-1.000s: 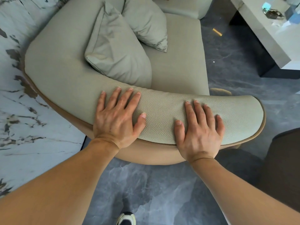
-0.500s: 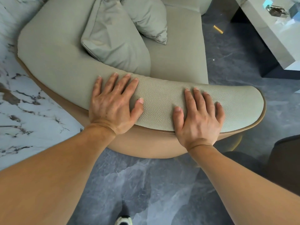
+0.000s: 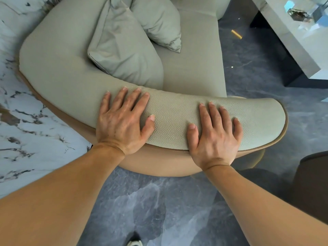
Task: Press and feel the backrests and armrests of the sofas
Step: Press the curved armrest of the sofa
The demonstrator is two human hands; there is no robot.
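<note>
A pale grey-green sofa (image 3: 193,71) with a tan outer shell curves away from me. Its padded armrest (image 3: 174,116) of pebbled leather runs across the middle of the view. My left hand (image 3: 122,121) lies flat on the armrest's left part, fingers spread, palm down. My right hand (image 3: 214,134) lies flat on it further right, fingers spread, heel of the palm over the tan piping at the near edge. Neither hand holds anything. Two matching cushions (image 3: 124,48) lean against the backrest (image 3: 53,59) behind the armrest.
A white marble-patterned wall (image 3: 23,132) stands at the left, close to the sofa. A grey low table (image 3: 291,32) with small objects stands at the upper right. A dark brown seat (image 3: 314,183) is at the right edge. The floor (image 3: 159,201) is grey stone; my shoe (image 3: 134,243) shows below.
Both hands stay flat on the armrest in about the same spots. The view has shifted slightly, with the sofa sliding a little in the frame.
</note>
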